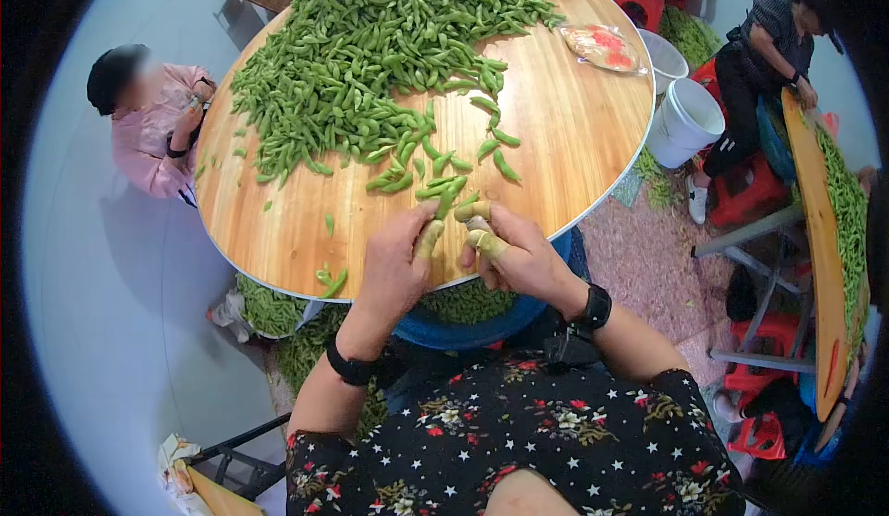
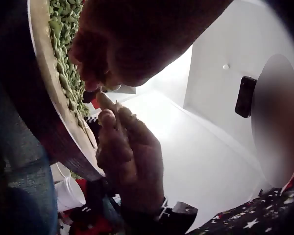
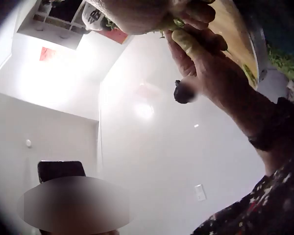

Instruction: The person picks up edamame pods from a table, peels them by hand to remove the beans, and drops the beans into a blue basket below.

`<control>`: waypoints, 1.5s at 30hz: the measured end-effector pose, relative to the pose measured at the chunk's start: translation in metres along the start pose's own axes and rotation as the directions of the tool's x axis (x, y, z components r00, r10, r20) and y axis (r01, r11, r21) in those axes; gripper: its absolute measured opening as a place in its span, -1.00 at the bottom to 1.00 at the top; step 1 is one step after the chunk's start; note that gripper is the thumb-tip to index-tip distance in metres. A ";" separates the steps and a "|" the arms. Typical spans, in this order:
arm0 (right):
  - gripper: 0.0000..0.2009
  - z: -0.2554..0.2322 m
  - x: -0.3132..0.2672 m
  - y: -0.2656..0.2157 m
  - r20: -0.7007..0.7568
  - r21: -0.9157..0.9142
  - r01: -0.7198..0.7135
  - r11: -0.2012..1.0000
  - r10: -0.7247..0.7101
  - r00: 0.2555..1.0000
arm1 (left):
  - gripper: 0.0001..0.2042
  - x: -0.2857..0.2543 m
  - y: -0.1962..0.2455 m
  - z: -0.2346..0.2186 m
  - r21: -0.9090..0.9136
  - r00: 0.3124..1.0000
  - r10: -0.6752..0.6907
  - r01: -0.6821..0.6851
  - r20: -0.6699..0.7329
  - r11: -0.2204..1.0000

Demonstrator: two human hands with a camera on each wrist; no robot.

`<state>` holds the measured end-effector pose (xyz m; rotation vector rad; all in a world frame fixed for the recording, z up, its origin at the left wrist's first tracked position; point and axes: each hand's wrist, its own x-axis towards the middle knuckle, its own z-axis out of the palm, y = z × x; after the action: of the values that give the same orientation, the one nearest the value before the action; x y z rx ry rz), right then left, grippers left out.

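A big heap of green soybean pods [image 1: 370,62] covers much of the round wooden table [image 1: 565,136]. At the table's near edge both hands work close together, with loose pods just beyond them. My left hand [image 1: 394,257] pinches a green pod [image 3: 175,23] at its fingertips; its thumb has a yellowish cover. Facing it, my right hand [image 1: 519,252] has its thumb and index finger bent toward each other, both in yellowish covers [image 1: 486,243]. Its fingertips nearly meet the left hand in the left wrist view; I cannot tell whether they grip anything.
Below the table edge sits a blue tub [image 1: 444,333] of green beans. A clear packet [image 1: 607,49] lies at the table's right, near a white bucket [image 1: 687,118]. One person in pink [image 1: 157,127] sits left; another person [image 1: 769,62] sits right, by a second table [image 1: 815,266].
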<state>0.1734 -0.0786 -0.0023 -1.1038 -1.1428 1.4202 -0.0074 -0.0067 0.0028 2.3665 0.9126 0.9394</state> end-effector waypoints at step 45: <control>-0.84 0.018 -0.019 -0.020 0.184 0.281 -0.195 0.940 0.147 0.972 | -0.59 -0.030 0.037 -0.020 -0.045 0.997 0.071 -0.069 0.040 0.997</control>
<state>0.1609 -0.0973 0.0215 -0.9033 -0.9191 1.7802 -0.0232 -0.0509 0.0251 2.3855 0.7897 0.9239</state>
